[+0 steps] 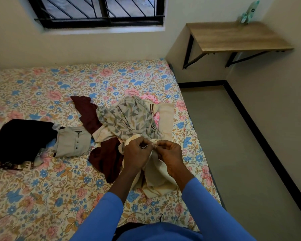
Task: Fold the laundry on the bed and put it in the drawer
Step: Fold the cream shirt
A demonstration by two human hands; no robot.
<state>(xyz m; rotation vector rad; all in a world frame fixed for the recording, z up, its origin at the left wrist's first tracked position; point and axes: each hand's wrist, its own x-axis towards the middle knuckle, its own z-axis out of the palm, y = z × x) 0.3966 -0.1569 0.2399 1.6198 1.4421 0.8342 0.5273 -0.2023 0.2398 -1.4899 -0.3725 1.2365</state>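
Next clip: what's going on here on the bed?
A person in blue sleeves is at the floral bed. The left hand and right hand both pinch the edge of a cream garment beside a loose pile: patterned cloth, maroon garment. A beige shirt and black garment lie roughly folded to the left.

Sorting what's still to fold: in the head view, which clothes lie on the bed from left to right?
Black garment → grey buttoned shirt → dark maroon garment → triangle-patterned cloth → plain beige towel. The cream cloth that the left hand and right hand pinch overlaps these, so omitted.
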